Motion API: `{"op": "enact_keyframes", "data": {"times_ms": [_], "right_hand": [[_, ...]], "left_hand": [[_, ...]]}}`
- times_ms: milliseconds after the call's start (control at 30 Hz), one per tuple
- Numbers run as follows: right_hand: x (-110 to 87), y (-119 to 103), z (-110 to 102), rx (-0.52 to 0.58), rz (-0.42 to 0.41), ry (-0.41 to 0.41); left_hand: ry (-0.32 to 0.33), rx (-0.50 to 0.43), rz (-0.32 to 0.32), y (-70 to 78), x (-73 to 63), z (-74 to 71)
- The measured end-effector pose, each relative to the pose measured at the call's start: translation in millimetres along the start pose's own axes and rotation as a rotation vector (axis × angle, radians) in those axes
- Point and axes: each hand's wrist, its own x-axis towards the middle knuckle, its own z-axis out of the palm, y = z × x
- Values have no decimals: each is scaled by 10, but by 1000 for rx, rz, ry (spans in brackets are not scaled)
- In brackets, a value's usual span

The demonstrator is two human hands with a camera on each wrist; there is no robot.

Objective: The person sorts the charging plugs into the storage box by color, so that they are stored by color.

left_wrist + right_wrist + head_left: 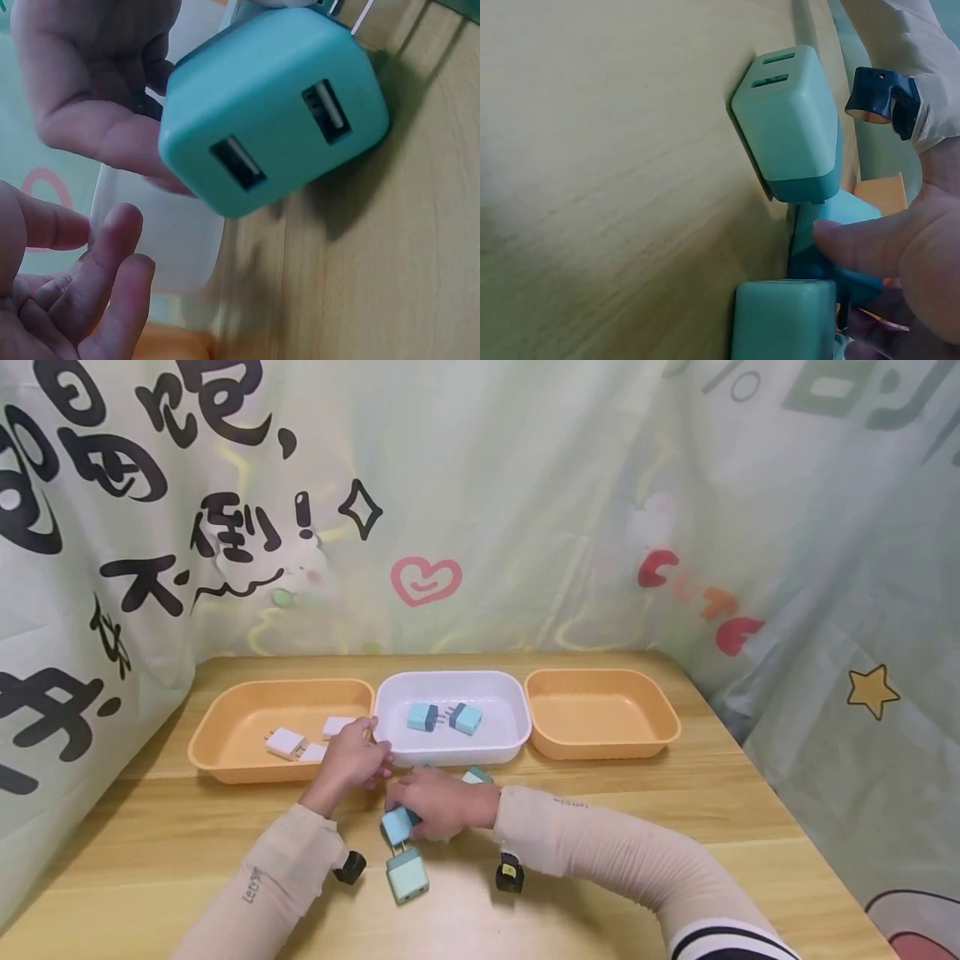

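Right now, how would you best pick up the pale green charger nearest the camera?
Probably by the two flat sides of its body, from above: the pale green charger is blocky, with bare table beside it, and its prong end faces the held blue charger.

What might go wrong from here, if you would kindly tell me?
The right hand grips a blue charger close to a green charger, so lifting one could nudge the other. The left hand is nearby, beside the white tray, so the hands might bump. The blue and green are fairly alike, so they could be confused.
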Motion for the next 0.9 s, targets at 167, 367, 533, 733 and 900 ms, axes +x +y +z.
{"op": "enact_keyframes", "data": {"times_ms": [167, 367, 533, 733, 900], "right_hand": [[-12, -1, 10, 55, -19, 17], [-47, -14, -48, 113, -57, -20], [-59, 21, -153, 211, -98, -35], [-69, 105, -255, 437, -25, -46], [-76, 220, -326, 466, 68, -29]], "left_hand": [[0, -8, -10, -3, -7, 3], [-5, -6, -10, 12, -10, -1], [0, 9, 6, -3, -2, 4], [19, 50, 23, -17, 15, 8], [25, 54, 16, -5, 5, 20]]}}
